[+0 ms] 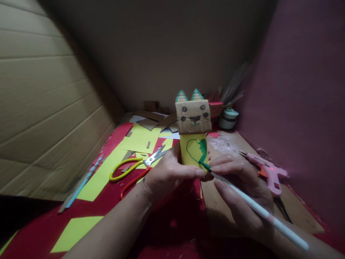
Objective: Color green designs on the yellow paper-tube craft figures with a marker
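Observation:
A cardboard cat figure [192,124] stands upright in my left hand [171,165], whose thumb presses across the lower front. Its head is a plain cardboard box with a drawn face and green-edged ears. The body is a yellow paper tube [185,160] with a green heart outline [192,147], coloured in along its right side. My right hand [242,187] holds a white-handled paintbrush [258,208], and the green tip touches the heart near its bottom point. The far side of the tube and the fingers behind it are hidden.
Scissors [147,162] with yellow and red handles lie open left of my hands. Yellow paper [142,138] and cardboard scraps [148,115] spread behind them. A pink glue gun [269,169] rests on cardboard at right, near a lidded jar [228,118]. A cardboard wall [48,90] rises at left.

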A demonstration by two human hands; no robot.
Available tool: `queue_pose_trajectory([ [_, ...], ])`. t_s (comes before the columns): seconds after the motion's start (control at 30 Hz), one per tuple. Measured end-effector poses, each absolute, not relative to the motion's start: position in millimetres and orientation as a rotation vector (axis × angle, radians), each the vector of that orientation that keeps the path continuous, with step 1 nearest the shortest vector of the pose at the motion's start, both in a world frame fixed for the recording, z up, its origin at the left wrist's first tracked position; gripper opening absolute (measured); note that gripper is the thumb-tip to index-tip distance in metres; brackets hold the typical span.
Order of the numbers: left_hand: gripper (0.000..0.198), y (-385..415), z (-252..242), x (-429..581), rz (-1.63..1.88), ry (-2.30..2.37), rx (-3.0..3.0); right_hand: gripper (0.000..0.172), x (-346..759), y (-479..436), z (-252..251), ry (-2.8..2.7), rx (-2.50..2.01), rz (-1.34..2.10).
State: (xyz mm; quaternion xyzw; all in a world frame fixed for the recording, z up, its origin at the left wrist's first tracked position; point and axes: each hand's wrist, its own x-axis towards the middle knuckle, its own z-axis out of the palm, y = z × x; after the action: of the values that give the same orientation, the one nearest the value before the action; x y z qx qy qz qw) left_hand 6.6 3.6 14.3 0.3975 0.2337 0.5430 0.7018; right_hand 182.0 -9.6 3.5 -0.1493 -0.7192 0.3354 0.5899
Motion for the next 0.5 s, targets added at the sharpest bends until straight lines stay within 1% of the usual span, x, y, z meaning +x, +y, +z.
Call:
queue_pose_trajectory([
  [0.17,0.05,3.7,13.8,6.9,1.193,0.524,0.893,0.031,184.2,-9.7,2.3,-1.708,-0.381,0.777],
  [0.37,0.05,2.7,14.4,6.8,1.198,0.541,0.925,0.037,186.4,-6.9,-0.2,-1.726,-0.368,0.773],
  [0.5,0.055,2.8,14.3,6.4,1.179,0.537,0.936,0.038,185.6,-8.1,-2.8,-1.66,-0.376,0.8],
])
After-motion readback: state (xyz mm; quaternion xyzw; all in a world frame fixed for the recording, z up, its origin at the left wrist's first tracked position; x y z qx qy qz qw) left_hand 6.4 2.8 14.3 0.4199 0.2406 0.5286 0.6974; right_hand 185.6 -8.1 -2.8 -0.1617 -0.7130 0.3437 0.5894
